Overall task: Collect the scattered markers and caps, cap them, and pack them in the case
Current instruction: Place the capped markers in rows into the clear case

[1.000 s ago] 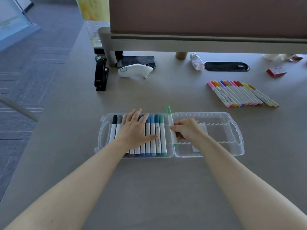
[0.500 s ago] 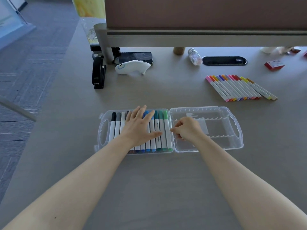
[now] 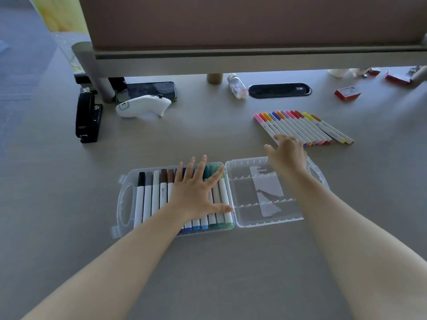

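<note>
Left hand (image 3: 196,192) lies flat, fingers spread, on the markers filling the clear case's (image 3: 126,199) left half; right hand (image 3: 286,153), open and holding nothing, stretches beyond the case's bare right half toward the capped loose markers (image 3: 305,128). Roughly half packed.

Left hand (image 3: 196,195) lies over the middle of the packed row of white-barrelled markers (image 3: 147,195) in the clear plastic case (image 3: 233,224); blue ones show only at their near ends. Right hand (image 3: 287,155) is motion-blurred and hides the near tips of the leftmost loose white markers with coloured caps (image 3: 307,128). Red boxes (image 3: 346,94) far right: print too small to read.
</note>
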The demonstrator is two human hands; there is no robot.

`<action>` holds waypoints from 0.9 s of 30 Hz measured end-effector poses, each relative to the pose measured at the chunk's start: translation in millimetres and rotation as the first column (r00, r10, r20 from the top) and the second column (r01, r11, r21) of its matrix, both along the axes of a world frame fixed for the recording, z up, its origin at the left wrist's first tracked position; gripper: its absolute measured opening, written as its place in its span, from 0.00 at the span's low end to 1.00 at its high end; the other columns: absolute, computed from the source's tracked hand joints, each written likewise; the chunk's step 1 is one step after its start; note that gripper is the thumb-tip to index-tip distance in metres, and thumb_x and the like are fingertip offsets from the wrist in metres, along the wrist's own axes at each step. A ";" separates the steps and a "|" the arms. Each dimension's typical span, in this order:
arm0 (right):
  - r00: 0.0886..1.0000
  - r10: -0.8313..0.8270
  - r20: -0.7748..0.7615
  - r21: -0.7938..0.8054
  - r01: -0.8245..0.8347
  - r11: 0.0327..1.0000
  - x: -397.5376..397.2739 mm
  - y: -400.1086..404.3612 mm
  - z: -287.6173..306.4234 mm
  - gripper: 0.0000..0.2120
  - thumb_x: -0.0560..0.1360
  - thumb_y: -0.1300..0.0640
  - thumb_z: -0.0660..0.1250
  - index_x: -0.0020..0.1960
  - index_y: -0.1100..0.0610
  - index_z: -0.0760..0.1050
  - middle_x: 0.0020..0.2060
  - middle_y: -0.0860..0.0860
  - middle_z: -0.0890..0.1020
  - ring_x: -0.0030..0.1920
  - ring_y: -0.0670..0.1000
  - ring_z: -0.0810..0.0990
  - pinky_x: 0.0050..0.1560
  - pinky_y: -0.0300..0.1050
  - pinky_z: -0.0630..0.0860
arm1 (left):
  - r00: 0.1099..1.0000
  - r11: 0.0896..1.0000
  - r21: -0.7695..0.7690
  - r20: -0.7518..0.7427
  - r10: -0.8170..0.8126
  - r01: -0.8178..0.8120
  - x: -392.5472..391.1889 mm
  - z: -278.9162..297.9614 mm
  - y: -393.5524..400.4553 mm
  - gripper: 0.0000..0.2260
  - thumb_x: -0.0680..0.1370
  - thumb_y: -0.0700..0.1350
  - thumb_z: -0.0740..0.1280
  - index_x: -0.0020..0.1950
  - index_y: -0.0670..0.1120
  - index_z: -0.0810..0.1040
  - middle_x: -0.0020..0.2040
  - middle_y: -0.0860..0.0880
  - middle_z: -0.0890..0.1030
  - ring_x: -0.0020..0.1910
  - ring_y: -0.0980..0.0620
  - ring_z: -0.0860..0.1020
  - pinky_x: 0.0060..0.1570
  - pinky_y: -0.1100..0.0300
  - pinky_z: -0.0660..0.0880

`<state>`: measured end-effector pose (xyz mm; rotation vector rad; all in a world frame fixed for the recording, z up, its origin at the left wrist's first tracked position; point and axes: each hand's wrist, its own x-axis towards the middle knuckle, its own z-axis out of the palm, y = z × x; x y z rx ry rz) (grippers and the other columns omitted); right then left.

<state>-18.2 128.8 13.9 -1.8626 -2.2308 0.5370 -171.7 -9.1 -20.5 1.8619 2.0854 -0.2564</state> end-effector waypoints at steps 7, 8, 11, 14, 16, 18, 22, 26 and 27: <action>0.998 -0.056 -0.011 0.057 0.056 0.997 30.6 66.9 -8.5 0.16 0.79 0.60 0.57 0.65 0.62 0.69 0.62 0.59 0.75 0.59 0.58 0.75 0.58 0.52 0.73 | 0.999 0.996 0.077 0.017 -0.048 0.046 51.7 -4.1 46.9 0.41 0.68 0.73 0.53 0.72 0.61 0.35 0.76 0.46 0.36 0.74 0.41 0.37 0.71 0.44 0.35; 0.998 -0.063 -0.018 0.067 0.064 0.996 35.4 75.4 -9.6 0.15 0.79 0.61 0.57 0.64 0.62 0.69 0.61 0.59 0.75 0.59 0.58 0.75 0.58 0.51 0.73 | 0.998 0.995 0.088 0.012 -0.056 0.055 56.2 -4.1 51.9 0.41 0.68 0.73 0.52 0.73 0.61 0.36 0.76 0.46 0.36 0.74 0.41 0.37 0.71 0.44 0.35; 0.998 -0.069 -0.007 0.085 0.069 0.994 48.5 97.7 -11.9 0.14 0.77 0.67 0.57 0.62 0.64 0.71 0.60 0.60 0.75 0.60 0.59 0.74 0.58 0.49 0.72 | 0.997 0.991 0.115 -0.016 -0.072 0.073 65.9 -6.4 63.5 0.42 0.67 0.75 0.51 0.73 0.60 0.36 0.76 0.48 0.37 0.74 0.42 0.38 0.70 0.44 0.34; 0.999 -0.048 0.010 0.081 0.047 0.996 56.8 112.8 -17.3 0.15 0.76 0.70 0.57 0.61 0.65 0.71 0.60 0.61 0.76 0.60 0.60 0.74 0.59 0.50 0.72 | 0.996 0.988 0.135 -0.046 -0.075 0.081 71.7 -9.3 70.3 0.44 0.61 0.77 0.41 0.72 0.61 0.35 0.76 0.48 0.37 0.74 0.42 0.38 0.70 0.45 0.33; 0.999 -0.028 0.026 0.088 0.026 0.996 59.1 117.5 -20.1 0.15 0.76 0.71 0.57 0.61 0.66 0.71 0.60 0.62 0.76 0.59 0.60 0.74 0.58 0.49 0.72 | 0.996 0.988 0.135 -0.046 -0.070 0.076 72.5 -10.3 71.7 0.46 0.57 0.78 0.35 0.71 0.62 0.33 0.76 0.49 0.37 0.74 0.43 0.38 0.69 0.46 0.32; 0.999 -0.016 0.038 0.104 0.012 0.995 59.3 119.7 -21.9 0.15 0.76 0.71 0.57 0.61 0.65 0.71 0.59 0.62 0.75 0.59 0.60 0.73 0.57 0.49 0.73 | 0.997 0.990 0.124 -0.041 -0.068 0.072 72.5 -10.9 71.3 0.47 0.53 0.79 0.32 0.69 0.62 0.29 0.76 0.49 0.37 0.74 0.43 0.37 0.68 0.48 0.31; 1.000 -0.012 -0.005 0.081 0.013 0.997 59.8 126.6 -24.2 0.12 0.76 0.68 0.60 0.59 0.65 0.72 0.57 0.61 0.77 0.56 0.59 0.75 0.51 0.46 0.73 | 0.998 0.989 0.132 -0.034 -0.060 0.064 72.2 -13.9 71.3 0.43 0.51 0.77 0.25 0.64 0.63 0.25 0.76 0.49 0.38 0.75 0.44 0.38 0.66 0.48 0.30; 0.995 -0.017 -0.103 -0.005 0.017 1.000 56.9 128.9 -21.3 0.12 0.74 0.61 0.66 0.56 0.63 0.72 0.52 0.59 0.79 0.48 0.56 0.76 0.44 0.44 0.71 | 0.998 0.988 0.144 -0.012 -0.054 0.055 71.8 -15.8 70.3 0.44 0.52 0.78 0.26 0.66 0.62 0.29 0.76 0.47 0.41 0.75 0.43 0.40 0.67 0.48 0.30; 0.990 -0.038 -0.135 -0.046 0.033 0.998 55.4 128.3 -20.0 0.13 0.74 0.60 0.67 0.56 0.63 0.72 0.52 0.59 0.78 0.45 0.55 0.75 0.42 0.43 0.69 | 0.999 0.987 0.152 -0.004 -0.050 0.050 71.7 -15.7 70.5 0.45 0.53 0.78 0.27 0.67 0.62 0.31 0.77 0.47 0.42 0.75 0.43 0.41 0.67 0.48 0.30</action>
